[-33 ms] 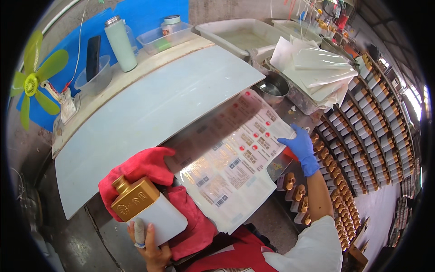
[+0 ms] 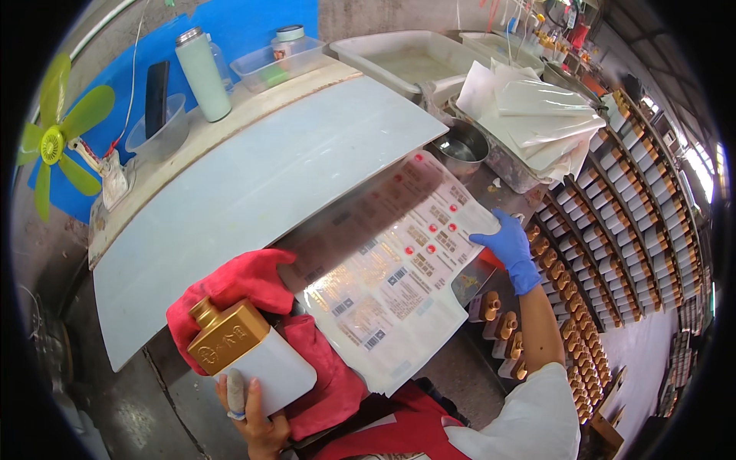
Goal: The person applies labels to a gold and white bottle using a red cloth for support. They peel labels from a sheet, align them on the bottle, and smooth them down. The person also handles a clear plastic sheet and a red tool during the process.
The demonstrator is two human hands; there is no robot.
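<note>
My left hand is wrapped round the lower part of a flat white bottle with a gold shoulder and neck. The bottle lies tilted on a bunched red cloth, its neck to the upper left. A pale cover sits on one finger of this hand. My right hand, in a blue glove, is closed at the right corner of a printed decal sheet, with thumb and finger either side of the corner. The sheet bears rows of labels and red dots. Its far part lies in shadow beside a pale board.
The pale board spans the far side. Beyond it stand a green fan, a thermos and plastic tubs. A metal bowl and stacked white sheets are at right, near racks of gold-and-white bottles.
</note>
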